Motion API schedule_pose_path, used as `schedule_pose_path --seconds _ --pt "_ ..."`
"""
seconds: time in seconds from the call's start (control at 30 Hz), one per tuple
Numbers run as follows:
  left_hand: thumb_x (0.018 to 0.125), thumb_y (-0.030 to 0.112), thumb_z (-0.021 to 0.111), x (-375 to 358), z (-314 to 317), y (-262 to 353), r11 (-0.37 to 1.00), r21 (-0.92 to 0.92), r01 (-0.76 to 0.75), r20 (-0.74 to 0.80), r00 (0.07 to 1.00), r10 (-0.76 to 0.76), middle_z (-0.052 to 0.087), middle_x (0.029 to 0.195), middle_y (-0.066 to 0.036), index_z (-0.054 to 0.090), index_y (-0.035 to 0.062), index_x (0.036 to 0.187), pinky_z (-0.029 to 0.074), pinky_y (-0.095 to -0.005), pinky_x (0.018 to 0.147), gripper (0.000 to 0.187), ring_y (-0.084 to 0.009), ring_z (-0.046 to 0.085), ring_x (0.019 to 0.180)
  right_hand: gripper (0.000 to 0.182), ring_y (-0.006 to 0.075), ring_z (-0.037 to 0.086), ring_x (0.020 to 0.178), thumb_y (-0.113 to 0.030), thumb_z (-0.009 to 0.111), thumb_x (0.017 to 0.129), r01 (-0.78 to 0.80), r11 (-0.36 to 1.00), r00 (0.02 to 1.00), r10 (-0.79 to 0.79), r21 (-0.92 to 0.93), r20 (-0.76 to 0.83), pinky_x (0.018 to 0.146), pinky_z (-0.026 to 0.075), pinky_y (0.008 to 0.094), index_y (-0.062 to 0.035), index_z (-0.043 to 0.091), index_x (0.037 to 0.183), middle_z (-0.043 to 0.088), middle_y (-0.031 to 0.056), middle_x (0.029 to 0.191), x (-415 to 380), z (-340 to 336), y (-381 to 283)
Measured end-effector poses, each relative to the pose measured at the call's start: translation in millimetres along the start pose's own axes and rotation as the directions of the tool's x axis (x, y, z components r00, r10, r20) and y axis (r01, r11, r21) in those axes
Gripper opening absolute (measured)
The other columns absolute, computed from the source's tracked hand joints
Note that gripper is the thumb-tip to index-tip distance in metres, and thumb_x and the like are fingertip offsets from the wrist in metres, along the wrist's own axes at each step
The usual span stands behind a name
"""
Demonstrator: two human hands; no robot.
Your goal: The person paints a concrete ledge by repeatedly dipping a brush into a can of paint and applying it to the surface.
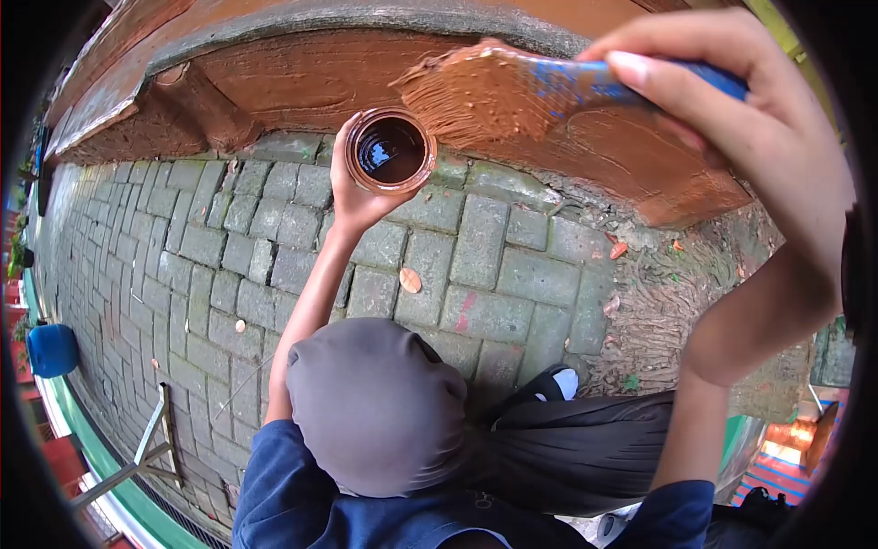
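Note:
My left hand (355, 203) is wrapped round an open jar (427, 170) from below and the side, its mouth facing me. Dark brown, glossy liquid paint (402, 146) shows inside. In my right hand (750, 91), at the upper right, is a paintbrush (485, 96) with a blue handle, pinched between thumb and fingers. Thick reddish-brown paint coats its bristles and smears the lower handle. The bristles hang just right of the jar's rim, in front of a low brown-painted wall (293, 91); contact with either cannot be judged.
Grey paving bricks (366, 293) cover the ground, with dry leaves (410, 280) scattered about. Tangled roots (668, 316) spread at the right. A rounded grey cloth shape (380, 403) fills the lower middle. A metal frame (146, 453) and a blue container (52, 350) stand at the left.

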State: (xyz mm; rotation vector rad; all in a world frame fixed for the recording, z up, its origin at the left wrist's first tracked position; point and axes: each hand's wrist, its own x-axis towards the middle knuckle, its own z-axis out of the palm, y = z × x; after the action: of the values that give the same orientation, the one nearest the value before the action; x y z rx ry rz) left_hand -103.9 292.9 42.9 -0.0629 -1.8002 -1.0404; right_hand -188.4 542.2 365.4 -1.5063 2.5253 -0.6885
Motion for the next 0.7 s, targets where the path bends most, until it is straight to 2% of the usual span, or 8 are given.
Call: schedule_pose_path --seconds 0.07,0.13,0.17,0.23,0.37,0.5,0.53,0.7 --pt "0.056 0.019 0.094 4 -6 9 1.000 0.029 0.005 0.048 0.999 -0.006 0.051 0.132 -0.017 0.030 -0.0024 0.141 0.044 -0.0394 0.105 0.109 -0.0260 0.055 0.121 0.021 0.0054 0.054 0.065 -0.018 0.061 0.094 0.102 0.992 0.994 -0.104 -0.071 -0.018 0.059 0.041 0.0204 -0.0050 0.071 0.107 0.064 0.0011 0.074 14 5 -11" --pt "0.057 0.016 0.094 5 -7 12 1.000 -0.006 0.008 0.101 0.995 -0.007 0.048 0.135 -0.017 0.026 -0.0019 0.143 0.043 -0.0400 0.106 0.111 -0.0261 0.052 0.123 0.034 0.0200 0.053 0.052 -0.040 0.058 0.096 0.309 0.936 0.922 -0.252 -0.167 0.296 0.053 0.044 0.0346 -0.0091 0.072 0.092 0.065 0.0031 0.065 26 7 -31" --pt "0.057 0.016 0.094 5 -6 13 1.000 -0.011 0.005 0.102 0.995 -0.004 0.048 0.135 -0.017 0.026 -0.0019 0.143 0.043 -0.0400 0.106 0.111 -0.0261 0.052 0.123 0.034 0.0200 0.053 0.052 -0.040 0.058 0.096 0.306 0.936 0.923 -0.248 -0.171 0.293 0.053 0.044 0.0346 -0.0091 0.072 0.092 0.065 0.0031 0.065 29 10 -24" --pt "0.057 0.016 0.094 11 -4 21 1.000 -0.006 0.008 0.142 0.990 -0.007 0.048 0.135 -0.017 0.027 -0.0017 0.143 0.043 -0.0404 0.106 0.110 -0.0266 0.053 0.123 0.022 0.0189 0.063 0.079 -0.015 0.062 0.091 0.345 0.937 0.896 -0.308 -0.063 0.321 0.071 0.048 0.0296 -0.0022 0.069 0.107 0.069 0.0094 0.089 35 29 -3" --pt "0.057 0.016 0.094 15 0 31 0.998 0.049 -0.046 0.207 0.978 0.035 0.050 0.134 -0.018 0.028 -0.0012 0.142 0.046 -0.0409 0.103 0.109 -0.0271 0.055 0.120 0.022 0.0297 0.061 0.100 -0.020 0.064 0.089 0.203 0.929 0.954 -0.116 -0.311 0.278 0.085 0.049 0.0396 -0.0057 0.070 0.105 0.067 0.0120 0.100 19 51 9" --pt "0.056 0.017 0.095 16 11 44 0.986 0.133 -0.097 0.278 0.959 0.057 0.053 0.130 -0.017 0.035 -0.0021 0.139 0.047 -0.0396 0.101 0.105 -0.0268 0.056 0.119 0.017 0.0335 0.064 0.090 -0.017 0.062 0.088 0.343 0.878 0.924 -0.252 -0.333 0.288 0.078 0.050 0.0428 -0.0046 0.069 0.097 0.067 0.0137 0.089 13 69 19" --pt "0.056 0.017 0.095 15 16 47 0.987 0.130 -0.099 0.289 0.956 0.057 0.053 0.130 -0.017 0.035 -0.0021 0.139 0.047 -0.0396 0.101 0.105 -0.0268 0.056 0.119 0.015 0.0350 0.065 0.084 -0.013 0.061 0.087 0.433 0.858 0.901 -0.406 -0.276 0.152 0.072 0.051 0.0435 -0.0030 0.069 0.094 0.067 0.0152 0.084 7 79 29" --pt "0.054 0.017 0.095 23 44 62 0.983 0.022 -0.182 0.305 0.938 0.167 0.052 0.132 -0.019 0.036 -0.0013 0.139 0.046 -0.0408 0.102 0.105 -0.0283 0.055 0.121 0.013 0.0323 0.067 0.081 -0.006 0.061 0.082 0.389 0.857 0.917 -0.324 -0.339 0.232 0.069 0.054 0.0407 -0.0032 0.070 0.091 0.067 0.0157 0.082 -1 101 57"
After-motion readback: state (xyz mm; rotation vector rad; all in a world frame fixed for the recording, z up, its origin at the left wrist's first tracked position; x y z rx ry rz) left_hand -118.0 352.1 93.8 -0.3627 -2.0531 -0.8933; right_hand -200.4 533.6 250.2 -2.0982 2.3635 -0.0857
